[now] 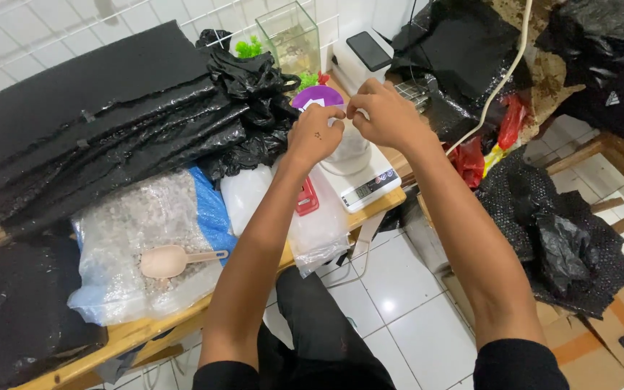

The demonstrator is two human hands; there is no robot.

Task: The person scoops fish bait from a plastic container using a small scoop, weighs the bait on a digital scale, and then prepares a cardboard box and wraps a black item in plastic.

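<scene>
My left hand (315, 133) and my right hand (383, 114) are raised together above a white digital scale (365, 184). Both pinch the top of a small clear plastic bag (349, 146) that rests on the scale's platform; its contents look pale and are partly hidden by my hands. Just behind my fingers lies a purple round lid or bowl (316, 96). A red object (307, 197) lies left of the scale, under my left forearm.
A large clear sack of gravel (139, 224) with a beige scoop (169, 261) lies on the wooden table (135, 334). Black foam sheets (88, 123) and black bags are stacked behind. A small glass tank (292, 36) stands at the back. White tiled floor lies below.
</scene>
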